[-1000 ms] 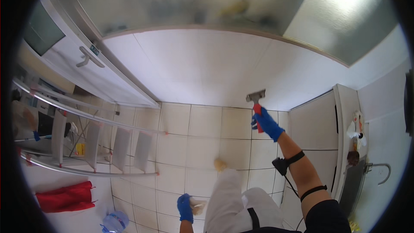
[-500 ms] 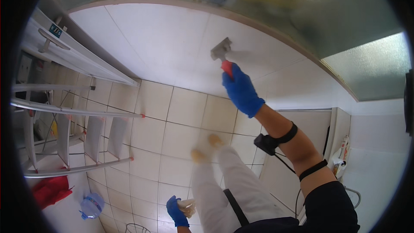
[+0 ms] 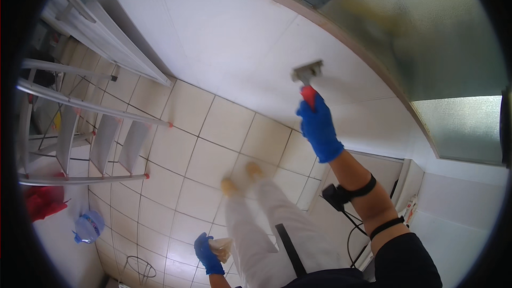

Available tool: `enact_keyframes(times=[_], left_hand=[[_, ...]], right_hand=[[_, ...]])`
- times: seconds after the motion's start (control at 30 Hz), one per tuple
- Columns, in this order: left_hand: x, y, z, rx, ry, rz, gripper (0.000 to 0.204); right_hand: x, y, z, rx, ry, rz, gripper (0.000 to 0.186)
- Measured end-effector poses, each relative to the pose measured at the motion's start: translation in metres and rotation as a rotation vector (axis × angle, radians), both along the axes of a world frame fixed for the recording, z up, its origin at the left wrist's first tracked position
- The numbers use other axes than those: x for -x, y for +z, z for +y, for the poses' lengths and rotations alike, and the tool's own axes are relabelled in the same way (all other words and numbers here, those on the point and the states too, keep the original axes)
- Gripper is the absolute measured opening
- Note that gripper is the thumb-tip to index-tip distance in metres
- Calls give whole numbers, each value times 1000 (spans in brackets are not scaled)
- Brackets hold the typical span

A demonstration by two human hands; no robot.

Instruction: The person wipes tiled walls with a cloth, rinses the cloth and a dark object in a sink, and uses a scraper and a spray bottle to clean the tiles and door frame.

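My right hand (image 3: pixel 319 128), in a blue glove, is closed on the red handle of a scraper (image 3: pixel 307 74). Its wide metal blade is at the white wall panel (image 3: pixel 224 26), below a frosted glass pane (image 3: pixel 448 42) in a pale frame; whether it touches cannot be made out. My left hand (image 3: pixel 208 253), also gloved in blue, hangs low beside my left leg, gripping a crumpled beige cloth or bag (image 3: pixel 221 249).
An aluminium stepladder (image 3: pixel 106 146) stands at the left by a white door (image 3: pixel 88 26). Behind it lie red fabric (image 3: pixel 45 202) and a plastic water bottle (image 3: pixel 89 226). A wire stand (image 3: pixel 140 266) is low left; a low cabinet (image 3: pixel 362 170) is right, on the tiled floor (image 3: pixel 213 122).
My right hand and scraper rose up the wall, then shifted rightward in the picture. The camera view has tilted, moving the glass pane and showing my feet. My left hand still grips the beige item.
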State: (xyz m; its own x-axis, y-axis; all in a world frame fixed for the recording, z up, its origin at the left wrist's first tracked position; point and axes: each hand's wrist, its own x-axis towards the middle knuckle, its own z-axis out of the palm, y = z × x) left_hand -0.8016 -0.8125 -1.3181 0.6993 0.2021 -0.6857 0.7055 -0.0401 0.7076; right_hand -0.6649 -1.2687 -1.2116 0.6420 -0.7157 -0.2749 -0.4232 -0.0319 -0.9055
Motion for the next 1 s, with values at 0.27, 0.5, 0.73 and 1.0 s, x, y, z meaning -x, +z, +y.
enact_keyframes(times=[0.27, 0.5, 0.73, 1.0], left_hand=[[4, -6, -3, -32, -35, 43, 24], [15, -10, 9, -21, 18, 23, 25], [5, 0, 10, -75, 85, 51, 26], [-2, -1, 4, 10, -14, 54, 29]], right_hand=[[-10, -28, -15, 234, 156, 262, 34], [52, -86, -27, 147, -29, 216, 40], [-14, -101, 3, 321, 116, 104, 45], [-16, -118, -8, 230, 127, 152, 37]])
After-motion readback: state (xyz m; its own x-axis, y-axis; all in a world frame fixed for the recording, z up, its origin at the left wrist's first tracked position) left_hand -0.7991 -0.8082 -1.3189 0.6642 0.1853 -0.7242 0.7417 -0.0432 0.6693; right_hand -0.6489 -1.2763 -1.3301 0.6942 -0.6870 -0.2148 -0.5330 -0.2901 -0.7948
